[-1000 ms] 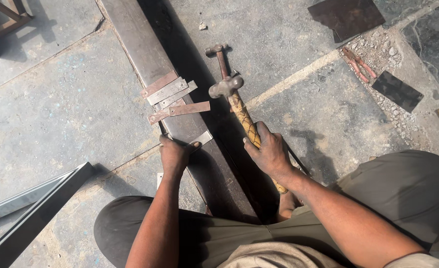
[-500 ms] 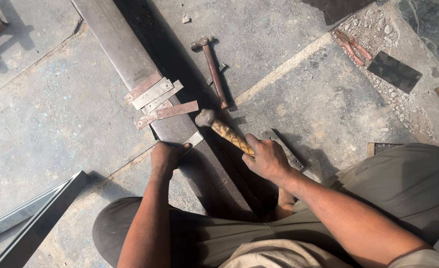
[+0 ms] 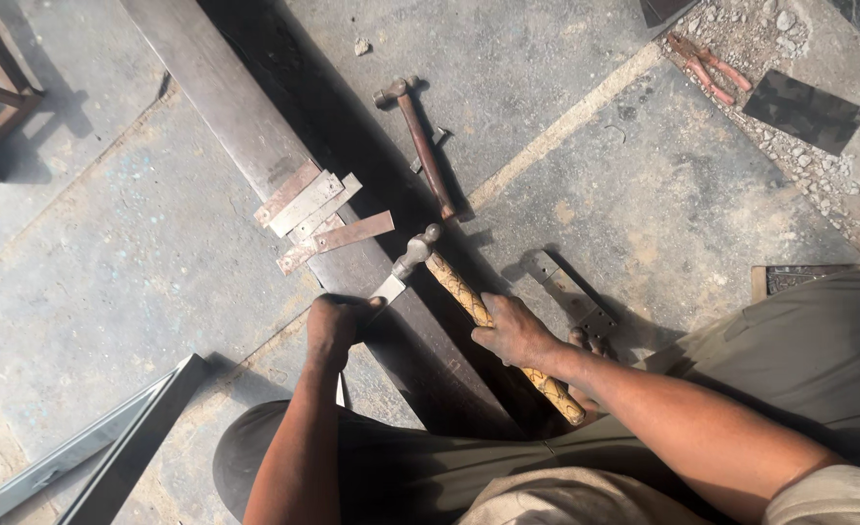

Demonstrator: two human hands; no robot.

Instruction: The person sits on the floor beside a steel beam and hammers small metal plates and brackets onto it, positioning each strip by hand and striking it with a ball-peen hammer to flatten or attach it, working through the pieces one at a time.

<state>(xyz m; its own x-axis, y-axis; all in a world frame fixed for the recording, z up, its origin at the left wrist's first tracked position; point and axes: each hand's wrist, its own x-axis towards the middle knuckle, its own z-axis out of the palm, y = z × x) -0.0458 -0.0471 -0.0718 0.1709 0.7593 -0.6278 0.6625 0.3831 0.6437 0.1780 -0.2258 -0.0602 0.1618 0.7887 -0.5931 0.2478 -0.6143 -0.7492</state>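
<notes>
My right hand grips the yellow patterned handle of a hammer. Its metal head is down on a small flat metal strip. My left hand pinches the near end of that strip and holds it on a long dark steel beam that runs diagonally across the concrete floor. Several more flat metal strips lie fanned out on the beam just beyond the hammer head.
A second hammer with a brown handle lies on the floor past the beam. A drilled metal plate lies by my right wrist. Pliers and a dark metal sheet rest at the upper right. Angle iron sits at the lower left.
My right hand has swung the hammer down from a raised position until its head meets the strip. My left hand stays gripping the strip on the beam.
</notes>
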